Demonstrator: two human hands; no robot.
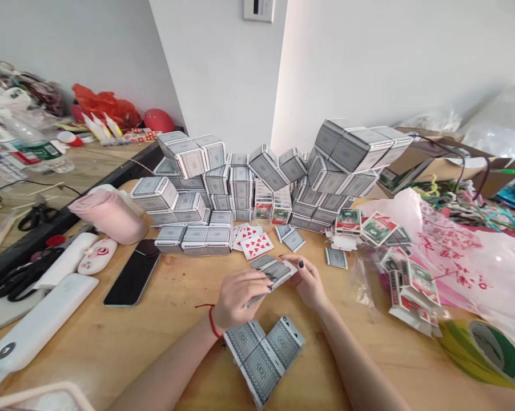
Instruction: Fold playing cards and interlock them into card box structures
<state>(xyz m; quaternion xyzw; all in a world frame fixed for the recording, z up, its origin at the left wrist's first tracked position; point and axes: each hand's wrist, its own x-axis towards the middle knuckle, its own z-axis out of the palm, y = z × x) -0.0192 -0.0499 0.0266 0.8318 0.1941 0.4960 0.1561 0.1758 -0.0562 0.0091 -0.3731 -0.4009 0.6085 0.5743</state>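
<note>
My left hand [240, 294], with a red string at the wrist, is closed over some grey-backed playing cards [282, 273] held above the table. At their right end, my right hand [308, 281] pinches the same cards with thumb and fingers. How many cards there are I cannot make out. Below the hands lies a block of folded cards [264, 354] made of a few joined cubes. Just beyond, face-up red heart cards [257, 245] rest beside a few loose face-down cards [290, 237].
Stacked card cubes [206, 234] line the back of the table. Left are a black phone [132, 273], a pink roll [109, 214] and a white device [41, 322]. Right are opened card boxes [415, 288], a pink-printed plastic bag [458, 257] and a yellow-green tape roll [484, 351].
</note>
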